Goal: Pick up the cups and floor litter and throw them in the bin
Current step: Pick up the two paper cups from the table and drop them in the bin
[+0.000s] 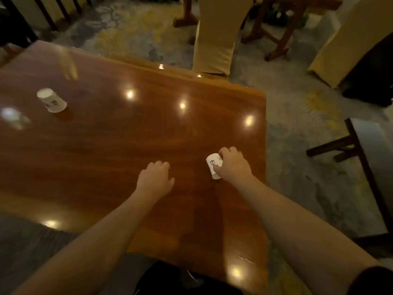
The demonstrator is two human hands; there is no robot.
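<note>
A small white paper cup [213,165] with a printed picture stands on the glossy wooden table [131,145] near its right edge. My right hand [232,165] is wrapped around that cup from the right. My left hand [156,179] hovers over the table a little to the left of it, fingers loosely curled and holding nothing. A second white paper cup [51,100] stands upside down at the table's far left. No bin is visible.
Another person's beige trouser legs [214,39] stand just beyond the table's far edge. Wooden table legs [276,35] and cloth-covered chairs [350,43] fill the back right. A dark wooden stand [348,145] sits on the patterned carpet at the right.
</note>
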